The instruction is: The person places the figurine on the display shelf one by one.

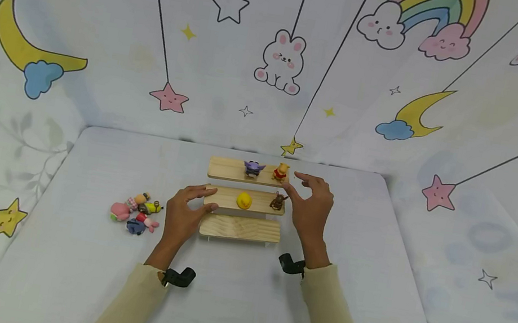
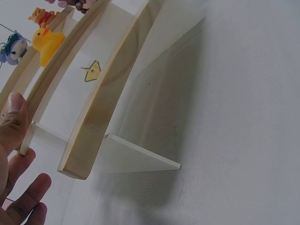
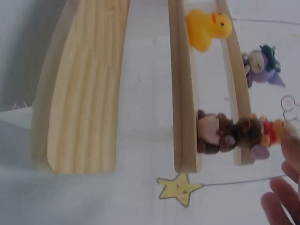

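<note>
A small three-tier wooden shelf stands at the table's middle. My left hand grips the left end of its middle board, thumb against one side. On that board sit a yellow duck figurine and a brown eared figurine. On the top board stand a purple-hooded figurine and a Winnie-the-Pooh figurine in a red shirt. My right hand is beside the Pooh figurine, thumb tip close to it and fingers spread; whether it touches is unclear.
The bottom board bears no figurine, and clear supports hold it up. Left of the shelf lies a pile of several figurines, among them a pink one and a dark blue one. A cartoon-printed backdrop rises behind the white table.
</note>
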Demonstrator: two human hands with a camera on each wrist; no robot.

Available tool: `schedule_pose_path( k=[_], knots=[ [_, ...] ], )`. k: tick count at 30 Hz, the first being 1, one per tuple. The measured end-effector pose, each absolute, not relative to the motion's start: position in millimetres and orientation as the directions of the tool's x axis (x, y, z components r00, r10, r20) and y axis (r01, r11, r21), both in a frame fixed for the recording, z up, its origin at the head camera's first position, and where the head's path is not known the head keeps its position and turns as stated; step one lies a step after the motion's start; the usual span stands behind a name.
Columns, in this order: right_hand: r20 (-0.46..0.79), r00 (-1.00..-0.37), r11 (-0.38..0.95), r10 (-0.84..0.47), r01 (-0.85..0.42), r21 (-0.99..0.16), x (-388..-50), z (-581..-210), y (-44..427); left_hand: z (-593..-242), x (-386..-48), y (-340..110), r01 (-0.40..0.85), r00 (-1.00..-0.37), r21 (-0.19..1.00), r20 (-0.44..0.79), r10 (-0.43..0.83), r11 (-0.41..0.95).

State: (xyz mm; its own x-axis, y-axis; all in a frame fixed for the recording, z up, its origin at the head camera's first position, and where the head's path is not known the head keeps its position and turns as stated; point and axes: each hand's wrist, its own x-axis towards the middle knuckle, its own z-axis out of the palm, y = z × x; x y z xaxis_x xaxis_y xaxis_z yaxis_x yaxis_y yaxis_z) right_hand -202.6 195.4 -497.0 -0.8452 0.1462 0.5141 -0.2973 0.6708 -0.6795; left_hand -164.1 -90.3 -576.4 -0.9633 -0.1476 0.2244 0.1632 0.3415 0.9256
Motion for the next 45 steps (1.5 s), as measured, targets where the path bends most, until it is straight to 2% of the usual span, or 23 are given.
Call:
schedule_pose_path(
  k=[4,8,16,24,34,45],
  knots=[
    [0.399,-0.907,0.635,0.131,-0.232,-0.737,-210,-502,203,-578,-164,-90,0.158,-0.964,0.928,0.219,-0.150,0.338],
    [0.330,-0.940,0.614,0.089,-0.209,-0.761,-217,-505,206,-577,-165,-89,0.171,-0.964,0.927,0.228,-0.140,0.333],
    [0.290,-0.954,0.608,0.069,-0.191,-0.771,-226,-504,209,-571,-168,-86,0.171,-0.965,0.910,0.231,-0.121,0.377],
    [0.241,-0.965,0.608,0.100,-0.133,-0.783,-227,-504,210,-566,-168,-95,0.242,-0.944,0.880,0.311,-0.112,0.409],
    [0.257,-0.961,0.606,0.104,-0.144,-0.782,-226,-505,209,-562,-153,-143,0.238,-0.915,0.851,0.358,-0.186,0.468],
    [0.252,-0.964,0.607,0.081,-0.153,-0.780,-228,-510,206,-571,-123,-206,0.131,-0.880,0.831,0.348,-0.322,0.541]
  ],
)
